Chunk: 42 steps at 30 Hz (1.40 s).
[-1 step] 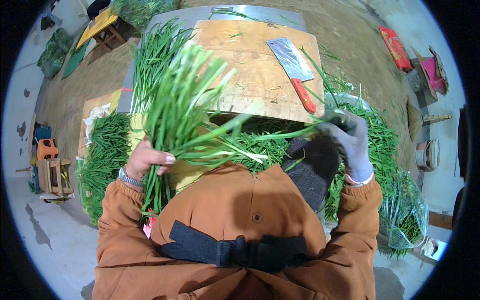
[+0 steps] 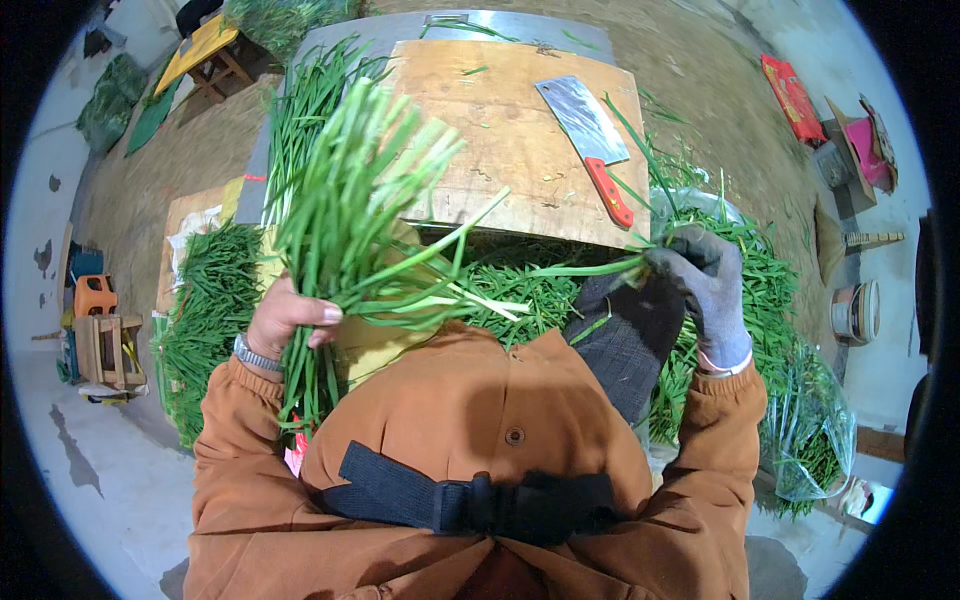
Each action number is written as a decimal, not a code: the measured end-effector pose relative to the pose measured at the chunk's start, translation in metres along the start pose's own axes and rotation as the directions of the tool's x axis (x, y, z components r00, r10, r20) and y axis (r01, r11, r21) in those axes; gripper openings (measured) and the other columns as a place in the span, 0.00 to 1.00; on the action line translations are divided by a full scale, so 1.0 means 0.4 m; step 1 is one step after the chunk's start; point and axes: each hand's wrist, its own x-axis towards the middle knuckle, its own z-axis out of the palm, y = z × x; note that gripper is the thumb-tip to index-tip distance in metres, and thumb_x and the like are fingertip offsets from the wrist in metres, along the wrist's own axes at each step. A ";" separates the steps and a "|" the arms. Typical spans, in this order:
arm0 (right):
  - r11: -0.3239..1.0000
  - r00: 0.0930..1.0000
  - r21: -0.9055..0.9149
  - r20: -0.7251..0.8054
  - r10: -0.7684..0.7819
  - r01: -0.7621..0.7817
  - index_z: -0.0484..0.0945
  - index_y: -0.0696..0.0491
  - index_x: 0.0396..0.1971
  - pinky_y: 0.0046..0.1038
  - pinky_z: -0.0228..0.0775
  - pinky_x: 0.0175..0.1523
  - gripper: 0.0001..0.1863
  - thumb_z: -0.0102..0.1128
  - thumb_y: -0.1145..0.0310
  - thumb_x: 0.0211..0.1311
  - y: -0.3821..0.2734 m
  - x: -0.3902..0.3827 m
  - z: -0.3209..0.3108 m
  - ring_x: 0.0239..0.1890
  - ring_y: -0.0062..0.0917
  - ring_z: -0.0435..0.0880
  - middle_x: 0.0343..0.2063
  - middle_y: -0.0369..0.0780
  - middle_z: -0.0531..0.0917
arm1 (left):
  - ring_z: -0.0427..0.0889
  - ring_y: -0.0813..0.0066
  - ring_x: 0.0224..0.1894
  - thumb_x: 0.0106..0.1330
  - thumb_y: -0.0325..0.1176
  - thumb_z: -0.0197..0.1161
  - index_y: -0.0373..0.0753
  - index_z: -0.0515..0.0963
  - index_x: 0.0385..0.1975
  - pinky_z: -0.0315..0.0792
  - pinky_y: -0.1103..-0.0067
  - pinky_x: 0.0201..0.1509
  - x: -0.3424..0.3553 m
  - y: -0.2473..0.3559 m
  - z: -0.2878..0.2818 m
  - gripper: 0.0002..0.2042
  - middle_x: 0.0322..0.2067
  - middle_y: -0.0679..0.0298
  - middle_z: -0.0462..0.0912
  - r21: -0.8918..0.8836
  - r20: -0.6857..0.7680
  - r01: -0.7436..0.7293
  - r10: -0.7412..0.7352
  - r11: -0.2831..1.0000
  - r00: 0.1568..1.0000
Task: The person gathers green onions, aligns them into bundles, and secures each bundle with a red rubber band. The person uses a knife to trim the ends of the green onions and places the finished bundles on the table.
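My bare left hand (image 2: 294, 318), with a metal watch at its wrist, is closed round a thick bunch of garlic chives (image 2: 345, 210). Their pale cut ends fan out up and to the right, while green leaves hang below the fist. In a grey glove, my right hand (image 2: 703, 268) pinches a few green leaves (image 2: 600, 268) that stretch left toward the bunch. A cleaver (image 2: 585, 120) with a red handle (image 2: 608, 190) lies flat on the wooden board (image 2: 480, 130), beyond my right hand.
More chives (image 2: 310, 110) lie left of the board, with a dense pile (image 2: 215, 310) at far left. Loose greens (image 2: 765, 270) fill the right side, beside a clear plastic bag (image 2: 815, 430). A yellow table (image 2: 195, 55), an orange stool (image 2: 95, 294) and a white bucket (image 2: 855, 308) stand further out.
My right hand has shifted slightly right with its pinched leaves. The bunch in my left hand has tipped a little to the left.
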 end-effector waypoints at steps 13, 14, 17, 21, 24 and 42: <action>0.699 0.733 0.680 0.589 -0.340 -0.222 0.74 0.63 0.57 0.24 0.76 0.46 0.22 0.51 0.64 0.70 0.013 0.089 0.247 0.42 0.23 0.84 0.43 0.44 0.85 | 0.69 0.75 0.10 0.49 0.27 0.68 0.26 0.72 0.50 0.64 0.78 0.15 -0.035 -0.028 -0.018 0.26 0.17 0.59 0.76 -0.023 0.002 -0.071 0.071 0.997 0.997; 0.691 0.691 0.646 0.661 -0.294 -0.324 0.74 0.63 0.57 0.23 0.76 0.47 0.22 0.52 0.65 0.69 0.023 0.090 0.284 0.43 0.21 0.84 0.43 0.44 0.85 | 0.69 0.74 0.10 0.50 0.27 0.68 0.26 0.71 0.51 0.64 0.78 0.15 -0.039 -0.036 -0.027 0.26 0.17 0.60 0.76 -0.009 0.003 -0.055 0.055 0.998 0.998; 0.721 0.650 0.602 0.706 -0.281 -0.342 0.74 0.62 0.58 0.19 0.75 0.39 0.25 0.61 0.65 0.64 0.049 0.075 0.409 0.36 0.18 0.83 0.39 0.37 0.84 | 0.69 0.75 0.12 0.56 0.25 0.63 0.28 0.69 0.54 0.63 0.78 0.17 -0.026 -0.069 -0.062 0.24 0.16 0.62 0.74 0.128 -0.010 0.018 -0.017 0.992 1.000; 0.826 0.666 0.485 0.721 -0.192 -0.287 0.76 0.62 0.56 0.23 0.73 0.50 0.29 0.72 0.66 0.56 0.066 0.056 0.499 0.44 0.20 0.80 0.41 0.37 0.83 | 0.68 0.78 0.11 0.57 0.27 0.62 0.28 0.69 0.51 0.64 0.79 0.18 -0.026 -0.135 -0.084 0.22 0.14 0.65 0.72 -0.115 -0.011 0.027 -0.028 0.993 1.000; 0.672 0.751 0.682 0.596 -0.283 -0.288 0.66 0.61 0.64 0.24 0.75 0.51 0.36 0.70 0.74 0.55 0.068 0.022 0.515 0.48 0.24 0.80 0.48 0.40 0.79 | 0.68 0.77 0.11 0.57 0.29 0.63 0.27 0.71 0.48 0.65 0.80 0.19 -0.040 -0.164 -0.093 0.20 0.14 0.64 0.72 -0.128 -0.031 -0.034 0.030 0.991 0.999; 0.793 0.817 0.503 0.576 -0.012 -0.343 0.81 0.63 0.37 0.21 0.76 0.29 0.12 0.62 0.67 0.67 -0.064 -0.023 0.479 0.23 0.18 0.81 0.28 0.40 0.84 | 0.72 0.76 0.15 0.55 0.30 0.66 0.19 0.72 0.53 0.66 0.80 0.22 -0.089 -0.140 -0.066 0.27 0.19 0.62 0.76 -0.160 -0.046 -0.135 0.129 0.978 0.991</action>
